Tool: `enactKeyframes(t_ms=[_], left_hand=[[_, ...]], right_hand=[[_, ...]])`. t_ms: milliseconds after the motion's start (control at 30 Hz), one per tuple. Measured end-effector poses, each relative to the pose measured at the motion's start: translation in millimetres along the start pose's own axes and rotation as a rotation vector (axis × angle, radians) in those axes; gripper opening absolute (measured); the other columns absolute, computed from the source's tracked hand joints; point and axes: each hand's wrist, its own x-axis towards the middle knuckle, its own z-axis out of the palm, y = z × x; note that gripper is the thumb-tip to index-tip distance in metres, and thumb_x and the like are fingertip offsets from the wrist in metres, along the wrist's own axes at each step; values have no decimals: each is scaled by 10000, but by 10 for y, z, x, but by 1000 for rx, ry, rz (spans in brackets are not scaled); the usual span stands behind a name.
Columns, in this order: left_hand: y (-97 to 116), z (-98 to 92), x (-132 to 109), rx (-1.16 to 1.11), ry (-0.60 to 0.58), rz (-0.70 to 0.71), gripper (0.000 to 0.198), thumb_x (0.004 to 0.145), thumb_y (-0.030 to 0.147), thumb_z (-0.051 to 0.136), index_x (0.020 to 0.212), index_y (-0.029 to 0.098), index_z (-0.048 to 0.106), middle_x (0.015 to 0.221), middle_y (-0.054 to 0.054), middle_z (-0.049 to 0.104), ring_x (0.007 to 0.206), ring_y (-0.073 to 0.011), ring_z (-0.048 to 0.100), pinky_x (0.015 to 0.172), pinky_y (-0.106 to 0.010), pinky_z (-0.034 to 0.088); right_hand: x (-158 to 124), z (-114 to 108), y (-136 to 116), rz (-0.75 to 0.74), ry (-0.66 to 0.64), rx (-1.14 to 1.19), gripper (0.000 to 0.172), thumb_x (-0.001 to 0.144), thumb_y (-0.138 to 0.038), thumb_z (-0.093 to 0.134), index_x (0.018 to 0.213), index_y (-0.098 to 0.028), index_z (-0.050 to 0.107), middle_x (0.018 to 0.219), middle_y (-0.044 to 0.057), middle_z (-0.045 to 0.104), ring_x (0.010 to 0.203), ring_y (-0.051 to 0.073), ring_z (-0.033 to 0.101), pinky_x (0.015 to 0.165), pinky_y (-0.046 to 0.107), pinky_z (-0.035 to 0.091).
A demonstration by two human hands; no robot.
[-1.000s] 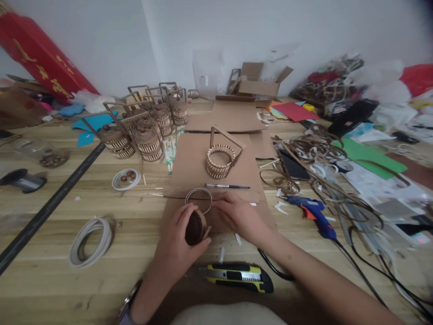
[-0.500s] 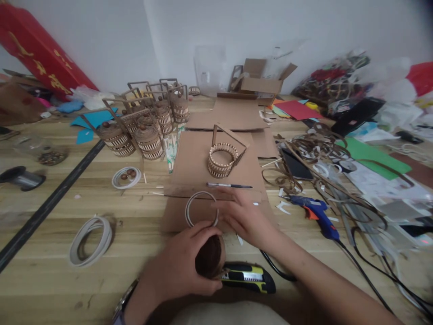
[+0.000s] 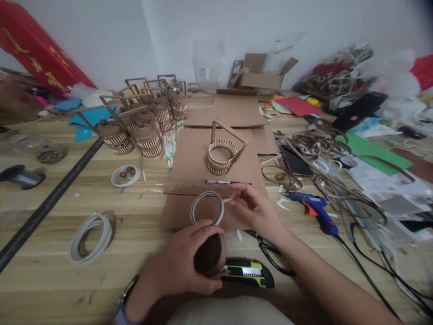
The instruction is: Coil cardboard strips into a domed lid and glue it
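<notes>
My left hand [image 3: 184,264] is closed round a brown cardboard cylinder [image 3: 209,256], held on its side near the table's front edge. My right hand [image 3: 257,211] pinches a thin white ring [image 3: 207,207] by its right rim and holds it tilted above a brown cardboard sheet [image 3: 189,180]. A yellow-and-black utility knife [image 3: 248,273] lies just right of the cylinder. A pen [image 3: 227,182] lies on the cardboard beyond the ring. An open stick-walled basket with a cardboard handle [image 3: 221,155] stands farther back on the sheet.
Several finished small baskets [image 3: 142,126] stand at the back left. A blue glue gun [image 3: 316,211] with its cable lies to the right, beside tangled brown strips [image 3: 314,158]. White coiled rings [image 3: 89,232] lie at the left. A black ruler [image 3: 47,205] crosses the wooden table.
My left hand drew the cylinder back toward me, next to the knife. My right hand picked the white ring up off the cardboard and tilted it.
</notes>
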Motion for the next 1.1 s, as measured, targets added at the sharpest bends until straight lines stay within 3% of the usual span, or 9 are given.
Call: enactKeyframes(t_ms=[133,233,400,533,733,900,1100], left_hand=[[-30,0,13,-8,76,-20,699,633,308,799,1285,243,558,1351,-108,599,1218,-306,594,1041,-457,479],[-39,5,24,-12,113,-35,690,647,294,798,1288,237,550,1339,-98,605,1208,-293,600,1039,-442,485],[-35,35,29,15,77,-41,724,629,274,807,1300,226,540,1363,-112,588,1234,-302,581,1057,-464,470],[-30,47,32,48,58,-35,715,637,283,798,1301,221,539,1363,-123,590,1225,-309,587,1053,-481,473],[-14,36,61,62,4,-64,740,624,339,813,1305,222,548,1402,-138,558,1258,-335,558,1067,-512,448],[14,11,68,14,-29,-110,784,599,349,831,1317,205,552,1426,-149,534,1287,-346,528,1099,-507,407],[42,-41,9,-129,-76,-42,808,536,362,879,1280,264,580,1411,-103,557,1286,-338,535,1083,-467,425]], right_hand=[[-42,-36,-19,2,57,-18,217,884,-260,601,1099,-237,620,868,18,655,841,173,636,810,319,520],[-57,-65,11,-30,109,-165,184,895,-250,589,1075,-233,626,910,35,675,842,182,635,804,328,515],[-28,-78,31,-280,132,-529,202,934,-181,510,1078,-217,648,1005,85,654,914,216,619,803,360,490],[9,-47,-47,-514,29,-779,263,958,-162,485,1104,-236,691,969,84,668,899,224,596,747,345,421],[68,-7,-90,-683,-23,-961,246,984,-180,484,978,-207,728,854,64,674,796,197,537,698,328,351],[81,-72,-98,-627,-82,-884,187,957,-180,528,939,-189,714,838,73,662,786,210,530,700,344,359],[87,-97,-66,-356,-175,-358,109,837,-128,601,838,-209,675,858,45,634,815,185,598,718,314,449]])
